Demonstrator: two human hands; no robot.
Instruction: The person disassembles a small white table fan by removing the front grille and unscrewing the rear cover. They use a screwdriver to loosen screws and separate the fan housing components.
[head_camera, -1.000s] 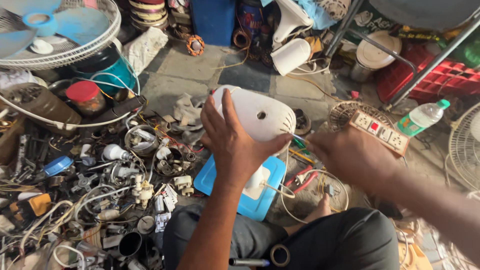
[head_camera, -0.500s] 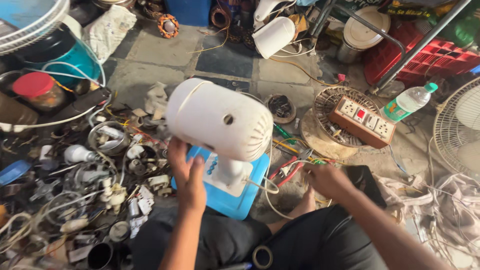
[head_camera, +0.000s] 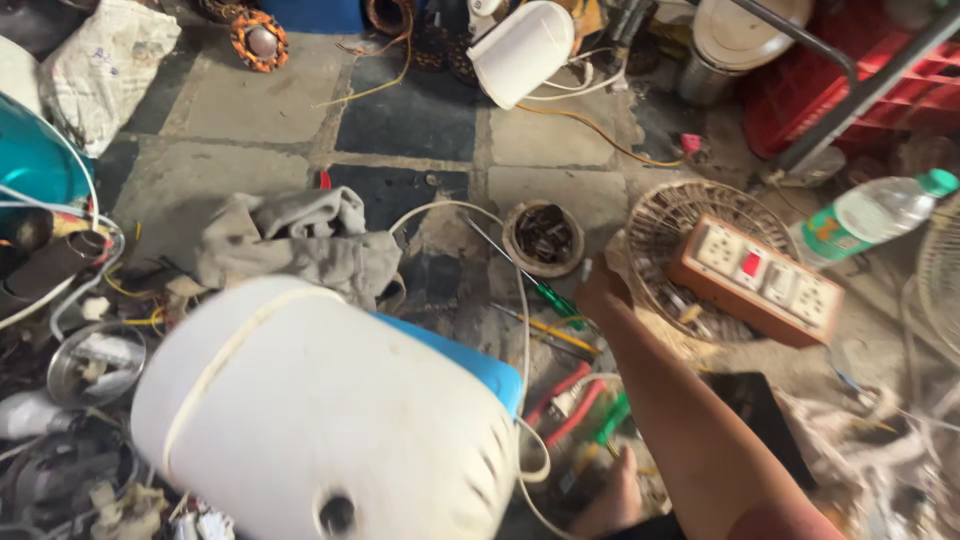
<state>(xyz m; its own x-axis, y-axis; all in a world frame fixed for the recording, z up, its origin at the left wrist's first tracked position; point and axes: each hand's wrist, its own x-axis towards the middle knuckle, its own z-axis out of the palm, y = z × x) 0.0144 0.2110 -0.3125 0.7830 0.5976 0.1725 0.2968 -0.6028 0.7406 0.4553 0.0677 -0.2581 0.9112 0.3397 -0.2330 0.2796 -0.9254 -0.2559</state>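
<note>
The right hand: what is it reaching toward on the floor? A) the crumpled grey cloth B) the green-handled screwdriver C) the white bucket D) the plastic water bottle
B: the right hand stretches out to the green-handled screwdriver lying beside the small round tin of parts.

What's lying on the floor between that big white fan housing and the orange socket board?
In the head view, between the white fan housing and the socket board lie a green-handled screwdriver, red-handled pliers, and the person's right forearm.

grey rag (head_camera: 300, 240), water bottle (head_camera: 875, 212), socket board (head_camera: 757, 279)
</note>
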